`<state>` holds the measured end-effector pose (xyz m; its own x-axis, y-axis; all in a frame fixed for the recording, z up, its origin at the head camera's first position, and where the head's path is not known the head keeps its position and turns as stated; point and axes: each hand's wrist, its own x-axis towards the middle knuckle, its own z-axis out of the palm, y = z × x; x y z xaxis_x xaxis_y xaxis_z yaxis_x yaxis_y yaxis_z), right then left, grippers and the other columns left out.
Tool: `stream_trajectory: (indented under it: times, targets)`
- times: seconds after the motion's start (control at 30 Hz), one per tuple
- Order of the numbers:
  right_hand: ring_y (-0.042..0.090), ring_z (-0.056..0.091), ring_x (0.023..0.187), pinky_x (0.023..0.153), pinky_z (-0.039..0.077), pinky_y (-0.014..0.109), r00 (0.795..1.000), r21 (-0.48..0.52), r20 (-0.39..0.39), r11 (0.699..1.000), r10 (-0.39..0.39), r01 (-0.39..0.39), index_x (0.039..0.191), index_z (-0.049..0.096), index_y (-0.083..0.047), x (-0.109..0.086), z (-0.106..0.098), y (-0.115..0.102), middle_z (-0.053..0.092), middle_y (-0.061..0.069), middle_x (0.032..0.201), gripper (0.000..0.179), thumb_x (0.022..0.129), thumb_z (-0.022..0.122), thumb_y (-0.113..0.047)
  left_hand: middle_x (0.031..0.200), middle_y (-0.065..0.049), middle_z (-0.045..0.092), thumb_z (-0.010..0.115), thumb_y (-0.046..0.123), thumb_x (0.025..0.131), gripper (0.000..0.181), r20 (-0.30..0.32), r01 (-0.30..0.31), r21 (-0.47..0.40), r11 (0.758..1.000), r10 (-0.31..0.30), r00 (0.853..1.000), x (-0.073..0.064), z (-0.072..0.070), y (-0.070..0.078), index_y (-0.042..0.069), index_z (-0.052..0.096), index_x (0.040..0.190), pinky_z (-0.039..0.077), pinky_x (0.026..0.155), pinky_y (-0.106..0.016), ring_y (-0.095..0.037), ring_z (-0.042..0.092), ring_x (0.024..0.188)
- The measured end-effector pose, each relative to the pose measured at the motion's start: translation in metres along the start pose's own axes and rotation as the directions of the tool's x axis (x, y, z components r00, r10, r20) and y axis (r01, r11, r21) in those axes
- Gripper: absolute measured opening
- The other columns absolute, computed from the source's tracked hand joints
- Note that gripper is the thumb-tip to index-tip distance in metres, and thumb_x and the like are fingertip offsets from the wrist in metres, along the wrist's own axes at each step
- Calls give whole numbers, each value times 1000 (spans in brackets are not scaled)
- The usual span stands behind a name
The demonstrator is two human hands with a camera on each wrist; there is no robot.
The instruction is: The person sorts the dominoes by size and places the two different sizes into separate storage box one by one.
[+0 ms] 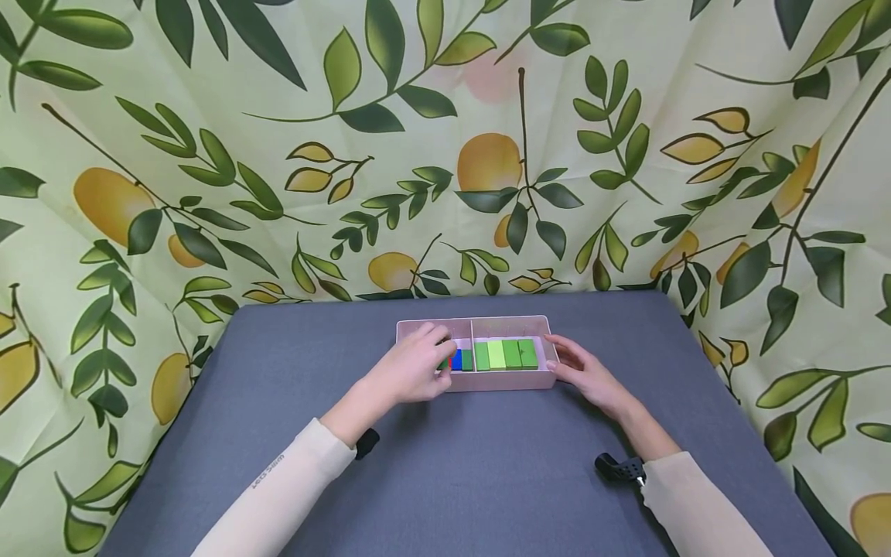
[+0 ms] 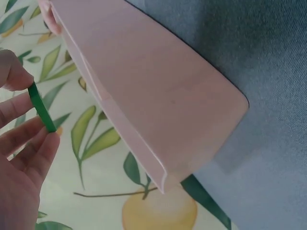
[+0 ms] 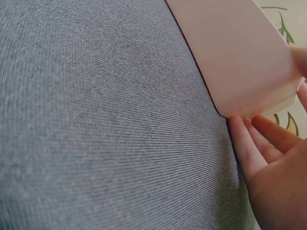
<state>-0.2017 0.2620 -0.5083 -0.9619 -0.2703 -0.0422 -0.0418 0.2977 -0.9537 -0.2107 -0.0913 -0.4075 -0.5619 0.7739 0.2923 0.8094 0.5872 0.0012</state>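
A pink box (image 1: 503, 381) with two compartments stands on the table. My left hand (image 1: 415, 365) is over its left compartment and pinches a thin green tile (image 2: 42, 108) between thumb and fingertips. Below that hand, a blue tile (image 1: 456, 360) and a darker green tile (image 1: 467, 360) lie in the compartment; a sliver of red shows beside the fingers, and the rest is hidden. The right compartment holds several tiles in greens, among them a pale lime tile (image 1: 496, 355). At the box's right end, my right hand (image 1: 592, 377) touches the wall with extended fingers, its thumb by the front corner.
Grey-blue cloth covers the table (image 1: 480, 480). A leaf-and-fruit patterned curtain (image 1: 425, 155) hangs behind the table and along both sides. Dark straps sit on both wrists, the right strap (image 1: 619, 469) showing more fully.
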Motion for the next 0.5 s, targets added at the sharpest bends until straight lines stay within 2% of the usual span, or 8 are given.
stream_trajectory:
  times: [0.1, 0.2, 0.5]
  targets:
    - [41, 42, 139, 97, 42, 20, 1000, 4, -4, 1000, 1, -1, 157, 36, -11, 0, 0, 1, 38, 25, 155, 62, 103, 62, -26, 106, -5, 61, 68, 14, 83, 12, 37, 44, -20, 999, -43, 998, 3, 1, -5, 8, 68, 94, 47, 90, -35, -23, 54, 98]
    - [41, 42, 138, 101, 43, 27, 1000, -8, 0, 1000, -3, 3, 157, 35, -11, 0, 0, 1, 38, 26, 155, 62, 103, 62, -27, 112, -5, 64, 69, 16, 85, 17, 72, 90, -27, 996, -88, 994, 5, 4, -10, 8, 70, 100, 48, 93, -34, -22, 55, 102]
    - [41, 41, 139, 107, 40, 46, 1000, -15, -6, 1000, 11, -11, 157, 36, -14, 2, 0, 3, 38, 24, 156, 63, 103, 63, -30, 113, -6, 63, 72, 13, 85, 22, 163, 174, -68, 982, -161, 973, 14, 15, -27, 8, 72, 106, 50, 89, -37, -24, 53, 105]
